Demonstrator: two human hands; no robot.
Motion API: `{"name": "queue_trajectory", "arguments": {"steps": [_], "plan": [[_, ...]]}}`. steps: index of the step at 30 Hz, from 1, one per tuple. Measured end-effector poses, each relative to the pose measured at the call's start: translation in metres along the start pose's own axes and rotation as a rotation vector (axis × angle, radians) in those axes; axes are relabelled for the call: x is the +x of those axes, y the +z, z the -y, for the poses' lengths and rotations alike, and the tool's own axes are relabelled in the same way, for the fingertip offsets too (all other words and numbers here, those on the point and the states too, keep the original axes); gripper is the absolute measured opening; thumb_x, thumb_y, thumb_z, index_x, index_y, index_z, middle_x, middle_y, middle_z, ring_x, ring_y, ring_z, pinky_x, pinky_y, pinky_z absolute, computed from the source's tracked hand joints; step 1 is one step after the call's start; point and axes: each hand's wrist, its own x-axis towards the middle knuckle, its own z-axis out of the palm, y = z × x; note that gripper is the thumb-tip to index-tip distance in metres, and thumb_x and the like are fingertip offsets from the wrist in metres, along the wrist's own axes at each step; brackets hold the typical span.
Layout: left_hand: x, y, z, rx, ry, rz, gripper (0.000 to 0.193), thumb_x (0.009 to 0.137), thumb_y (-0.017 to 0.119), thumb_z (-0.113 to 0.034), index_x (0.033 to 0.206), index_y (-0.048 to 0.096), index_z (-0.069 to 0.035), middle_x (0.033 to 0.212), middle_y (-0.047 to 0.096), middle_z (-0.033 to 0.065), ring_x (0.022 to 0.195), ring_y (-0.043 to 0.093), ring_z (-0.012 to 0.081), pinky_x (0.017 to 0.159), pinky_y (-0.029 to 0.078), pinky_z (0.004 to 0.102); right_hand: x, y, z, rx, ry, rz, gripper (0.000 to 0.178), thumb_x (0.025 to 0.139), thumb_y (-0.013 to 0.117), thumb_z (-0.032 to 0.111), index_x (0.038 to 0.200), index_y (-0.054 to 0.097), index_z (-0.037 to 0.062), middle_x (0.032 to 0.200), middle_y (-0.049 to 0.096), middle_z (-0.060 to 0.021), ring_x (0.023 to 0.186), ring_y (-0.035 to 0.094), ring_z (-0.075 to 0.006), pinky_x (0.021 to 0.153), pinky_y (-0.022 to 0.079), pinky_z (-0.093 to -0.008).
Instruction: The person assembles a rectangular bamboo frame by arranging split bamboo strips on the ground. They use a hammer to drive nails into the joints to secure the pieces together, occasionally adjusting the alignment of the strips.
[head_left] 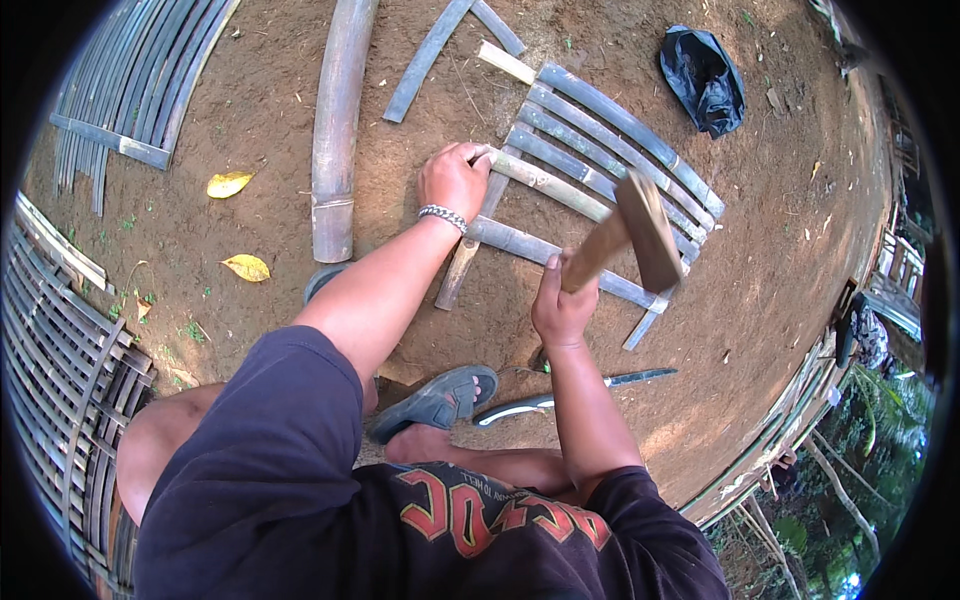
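Note:
My left hand (456, 186), with a chain bracelet at its wrist, is closed at the near-left end of a pale bamboo slat (550, 184). Whether a nail or other small thing is also between its fingertips is hidden. The slat lies across a partly built bamboo frame (520, 240) on the ground, among several darker parallel slats. In my right hand (566, 312) is the handle of a wooden mallet (650, 232). Its head is raised over the right part of the frame, slightly blurred, and hides part of the slats.
A thick bamboo pole (340, 130) lies left of the frame. Loose bamboo strips (425, 65) and a black plastic bag (702, 82) are farther off. A long knife (515, 408) lies by my sandalled foot (440, 402). Slatted bamboo panels (140, 70) stand at the left.

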Motion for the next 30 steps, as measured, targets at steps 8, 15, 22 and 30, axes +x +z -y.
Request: {"name": "queue_trajectory", "arguments": {"steps": [8,15,22,30], "plan": [[-0.002,0.001,-0.002,-0.017,0.007,-0.017,0.019,0.085,0.075,-0.025,0.096,0.079,-0.01,0.096,0.074,0.0117,0.089,0.071,0.0317,0.08,0.055,0.0407,-0.004,0.012,-0.019,-0.203,0.164,0.223,0.027,0.093,0.062,0.011,0.118,0.058,0.0018,0.093,0.069,-0.0275,0.089,0.068,-0.0482,0.075,0.055,-0.0521],[-0.003,0.001,-0.001,-0.007,0.024,-0.021,0.016,0.086,0.074,-0.024,0.096,0.079,-0.011,0.096,0.074,0.0114,0.09,0.071,0.0316,0.08,0.056,0.0401,-0.002,0.012,-0.021,-0.348,0.32,0.36,0.021,0.093,0.062,0.012,0.111,0.058,0.0016,0.094,0.068,-0.0301,0.092,0.067,-0.0495,0.078,0.054,-0.0553],[-0.006,0.001,0.002,-0.018,0.028,-0.024,0.016,0.086,0.075,-0.023,0.095,0.079,-0.011,0.095,0.074,0.0101,0.089,0.071,0.0307,0.08,0.056,0.0397,-0.006,0.01,-0.02,-0.249,0.336,0.319,0.028,0.094,0.062,0.017,0.117,0.055,0.0021,0.094,0.068,-0.0311,0.092,0.066,-0.0516,0.081,0.052,-0.0574],[-0.001,0.002,0.003,-0.012,0.055,-0.04,0.015,0.084,0.077,-0.021,0.095,0.078,-0.012,0.095,0.075,0.011,0.087,0.071,0.0303,0.08,0.056,0.0395,0.003,0.001,-0.026,-0.359,0.28,0.467,0.026,0.091,0.063,0.013,0.114,0.056,0.0023,0.092,0.067,-0.0306,0.093,0.065,-0.0502,0.082,0.052,-0.0562]]}}
